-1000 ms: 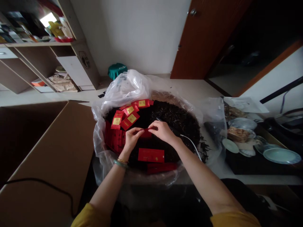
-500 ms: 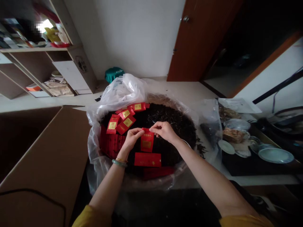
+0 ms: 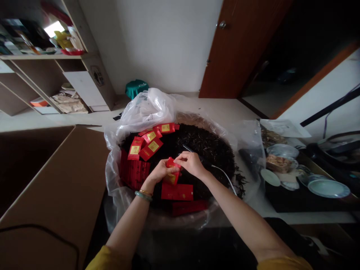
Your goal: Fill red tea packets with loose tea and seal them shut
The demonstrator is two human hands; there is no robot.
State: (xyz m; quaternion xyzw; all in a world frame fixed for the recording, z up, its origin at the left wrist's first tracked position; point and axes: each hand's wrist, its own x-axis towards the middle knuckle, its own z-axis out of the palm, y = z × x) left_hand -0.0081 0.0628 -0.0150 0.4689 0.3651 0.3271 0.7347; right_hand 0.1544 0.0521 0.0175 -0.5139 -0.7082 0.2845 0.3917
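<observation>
My left hand (image 3: 160,171) is closed around a small red packet (image 3: 171,179) with gold print, its thumb across the front. My right hand (image 3: 192,165) pinches the packet's top edge. Under the right hand lies a thin black tool (image 3: 189,148) with a white cord (image 3: 226,177), resting on dark dried leaves (image 3: 209,140) that look like loose tea. Just below the held packet is a flat red packet (image 3: 177,192), with more red packets (image 3: 189,207) nearer me. Several red packets with gold labels (image 3: 152,147) lie to the upper left, above a tight row of red packets (image 3: 135,174).
Clear plastic sheeting (image 3: 112,180) lines the round container of leaves. A cardboard box (image 3: 70,180) stands open at left. On the right, a dark tray (image 3: 292,200) carries lidded bowls and dishes (image 3: 328,186). Behind are a shelf unit (image 3: 98,90) and a brown door (image 3: 225,63).
The held packet has dropped slightly and tilted. My left hand now wraps its front, while my right hand has shifted down, uncovering more of the black tool and its cord.
</observation>
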